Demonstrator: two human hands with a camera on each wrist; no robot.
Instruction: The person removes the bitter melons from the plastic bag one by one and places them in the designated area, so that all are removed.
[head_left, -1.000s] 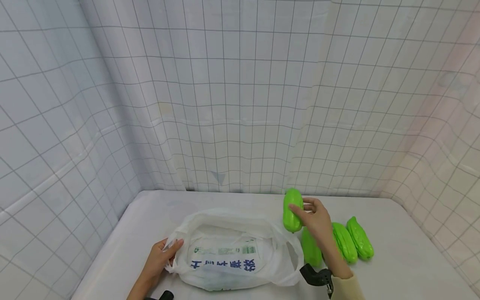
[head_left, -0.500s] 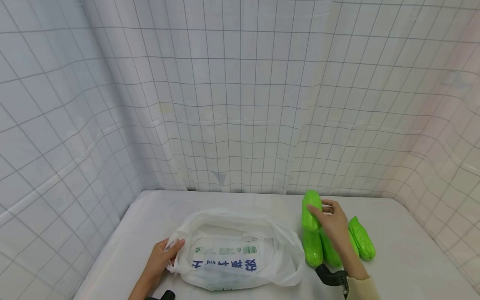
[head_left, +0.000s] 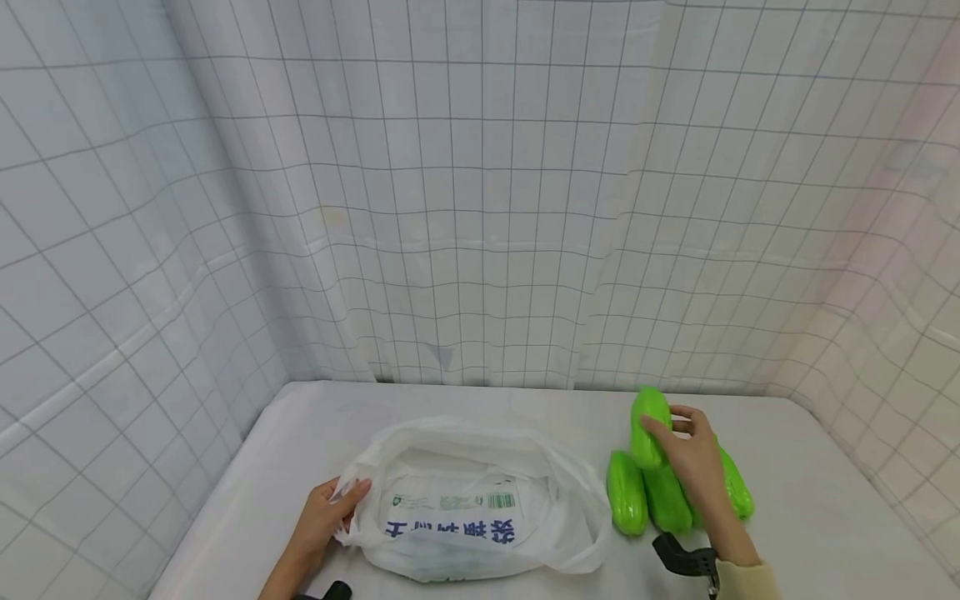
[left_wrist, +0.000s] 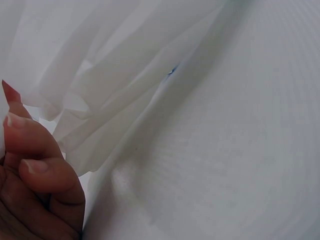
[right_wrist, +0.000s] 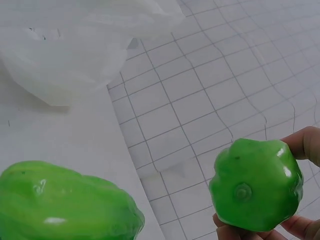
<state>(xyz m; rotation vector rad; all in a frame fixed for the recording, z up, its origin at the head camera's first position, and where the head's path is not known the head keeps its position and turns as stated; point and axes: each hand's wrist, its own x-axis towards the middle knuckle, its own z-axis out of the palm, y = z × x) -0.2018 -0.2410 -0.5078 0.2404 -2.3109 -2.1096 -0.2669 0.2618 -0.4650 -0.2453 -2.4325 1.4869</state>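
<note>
My left hand (head_left: 318, 521) pinches the left rim of a white plastic bag (head_left: 555, 533), whose mouth is spread open and which has blue lettering inside. In the left wrist view, curled fingers (left_wrist: 47, 175) lie against the bag's folds. My right hand (head_left: 692, 454) grips a glossy, lumpy green gourd (head_left: 649, 421) between thumb and fingers, above other gourds. The right wrist view shows the held gourd (right_wrist: 252, 185) end-on, with a round nub. Beside the bag lies another green gourd (head_left: 627, 493); one more (head_left: 666, 500) is beneath the held one.
A further green gourd (head_left: 737, 483) lies right of the right hand, and the hand and forearm partly cover another. The white-covered table (head_left: 825, 500) is bounded by hanging gridded white curtains (head_left: 480, 208) at the back and sides.
My right hand has moved rightward with the gourd, away from the bag's right edge to over the row of gourds. My left hand keeps its hold on the bag.
</note>
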